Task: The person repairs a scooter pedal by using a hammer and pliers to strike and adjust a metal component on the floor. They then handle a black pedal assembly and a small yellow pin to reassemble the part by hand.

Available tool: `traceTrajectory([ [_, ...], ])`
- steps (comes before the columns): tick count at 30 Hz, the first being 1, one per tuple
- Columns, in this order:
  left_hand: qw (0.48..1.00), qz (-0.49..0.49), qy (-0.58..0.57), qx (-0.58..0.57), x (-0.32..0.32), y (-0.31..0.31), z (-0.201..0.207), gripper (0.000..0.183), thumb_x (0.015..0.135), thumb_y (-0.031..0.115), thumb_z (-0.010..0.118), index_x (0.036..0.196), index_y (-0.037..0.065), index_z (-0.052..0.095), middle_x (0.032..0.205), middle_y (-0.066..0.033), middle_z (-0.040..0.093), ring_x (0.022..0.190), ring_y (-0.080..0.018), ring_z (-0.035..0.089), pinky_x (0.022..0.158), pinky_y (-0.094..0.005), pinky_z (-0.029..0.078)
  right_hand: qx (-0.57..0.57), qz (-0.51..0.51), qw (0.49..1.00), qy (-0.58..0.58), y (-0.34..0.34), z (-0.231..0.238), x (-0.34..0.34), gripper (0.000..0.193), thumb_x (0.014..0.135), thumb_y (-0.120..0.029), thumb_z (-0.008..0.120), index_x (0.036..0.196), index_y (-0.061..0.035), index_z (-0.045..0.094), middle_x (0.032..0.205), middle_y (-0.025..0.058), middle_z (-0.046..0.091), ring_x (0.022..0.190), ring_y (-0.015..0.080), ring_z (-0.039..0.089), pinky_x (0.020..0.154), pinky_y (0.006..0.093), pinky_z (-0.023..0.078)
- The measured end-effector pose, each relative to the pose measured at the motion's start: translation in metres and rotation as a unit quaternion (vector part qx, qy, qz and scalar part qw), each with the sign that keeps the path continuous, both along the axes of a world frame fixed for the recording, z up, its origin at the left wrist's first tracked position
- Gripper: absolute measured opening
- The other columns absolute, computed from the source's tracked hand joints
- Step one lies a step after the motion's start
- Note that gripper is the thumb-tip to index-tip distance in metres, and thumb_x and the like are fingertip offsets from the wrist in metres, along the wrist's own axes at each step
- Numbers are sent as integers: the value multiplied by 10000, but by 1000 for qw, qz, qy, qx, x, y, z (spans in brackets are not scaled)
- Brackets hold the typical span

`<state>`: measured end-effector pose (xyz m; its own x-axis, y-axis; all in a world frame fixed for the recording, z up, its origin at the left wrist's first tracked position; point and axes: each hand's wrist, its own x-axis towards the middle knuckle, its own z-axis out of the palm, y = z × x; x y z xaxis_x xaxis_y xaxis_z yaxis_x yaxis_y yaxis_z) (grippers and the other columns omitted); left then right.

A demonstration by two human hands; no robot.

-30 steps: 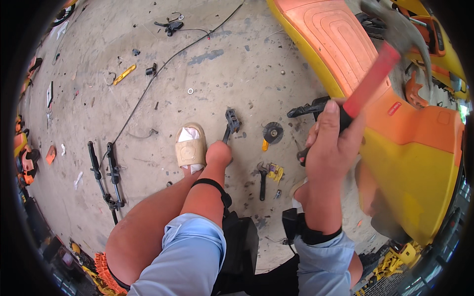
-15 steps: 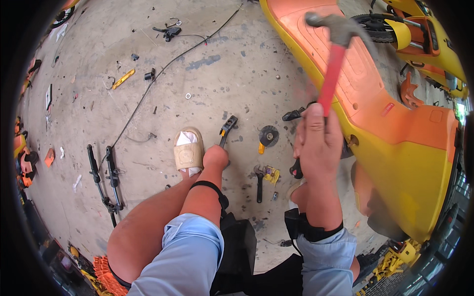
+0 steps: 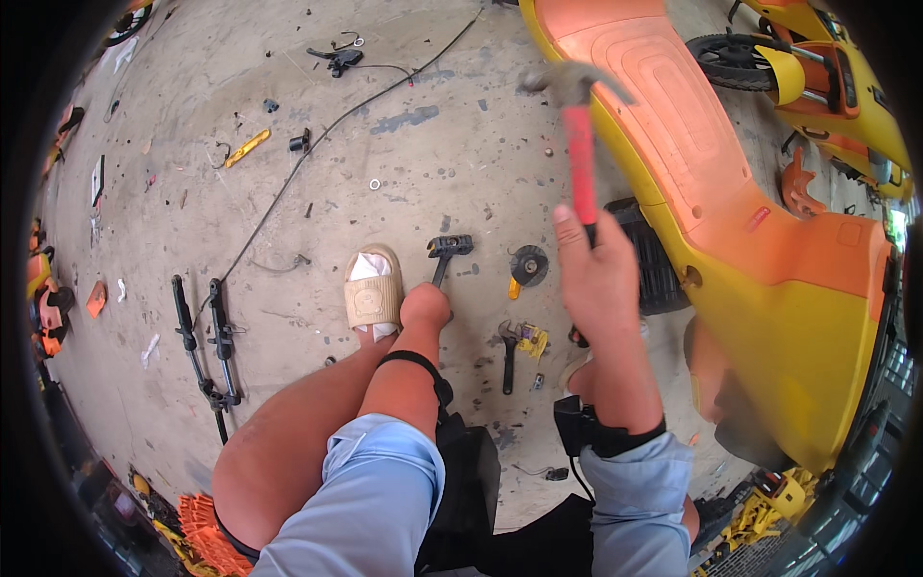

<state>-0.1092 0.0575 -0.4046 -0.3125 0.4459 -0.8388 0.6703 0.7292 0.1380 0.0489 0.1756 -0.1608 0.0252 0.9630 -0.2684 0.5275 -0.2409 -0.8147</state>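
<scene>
In my right hand (image 3: 601, 279) is a claw hammer (image 3: 582, 159), gripped low on its red and black handle, with the slightly blurred head raised. My left hand (image 3: 426, 307) is wrapped round the stem of a black T-shaped part (image 3: 450, 246). The part's wide crosspiece sticks out beyond the fist. The hammer head is up and to the right, apart from it. Between my hands a dark round disc (image 3: 530, 264) lies on the floor. Nearer me are an adjustable wrench (image 3: 509, 363) and a small yellow packet (image 3: 533, 339).
A large orange and yellow vehicle body (image 3: 716, 183) fills the right side, beside a black ribbed part (image 3: 652, 255). A long black cable (image 3: 322, 137) crosses the concrete floor. A pair of fork-like rods (image 3: 219, 337) lies left of my sandalled foot (image 3: 373, 288).
The hammer has swung left and somewhat lower, and my right hand has come with it. The black part in my left hand has turned, so its crosspiece now lies nearly level.
</scene>
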Motion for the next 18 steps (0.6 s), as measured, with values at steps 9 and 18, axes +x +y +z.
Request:
traceTrajectory([
  [9, 999, -45, -12, 11, 13, 9, 8, 295, 874, 250, 591, 995, 9, 711, 1068, -229, 695, 1017, -370, 674, 879, -439, 541, 24, -51, 992, -114, -102, -122, -13, 341, 987, -320, 559, 953, 19, 588, 740, 213, 632, 697, 336, 671, 664, 412, 528],
  [18, 1000, 1, 27, 4, -19, -17, -4, 287, 896, 243, 564, 1004, 20, 708, 1062, -220, 698, 1015, -375, 671, 869, -433, 542, 38, 8, 999, -7, 11, 26, -18, 300, 989, -284, 604, 924, 8, 591, 622, 73, 543, 530, 153, 508, 517, 346, 431],
])
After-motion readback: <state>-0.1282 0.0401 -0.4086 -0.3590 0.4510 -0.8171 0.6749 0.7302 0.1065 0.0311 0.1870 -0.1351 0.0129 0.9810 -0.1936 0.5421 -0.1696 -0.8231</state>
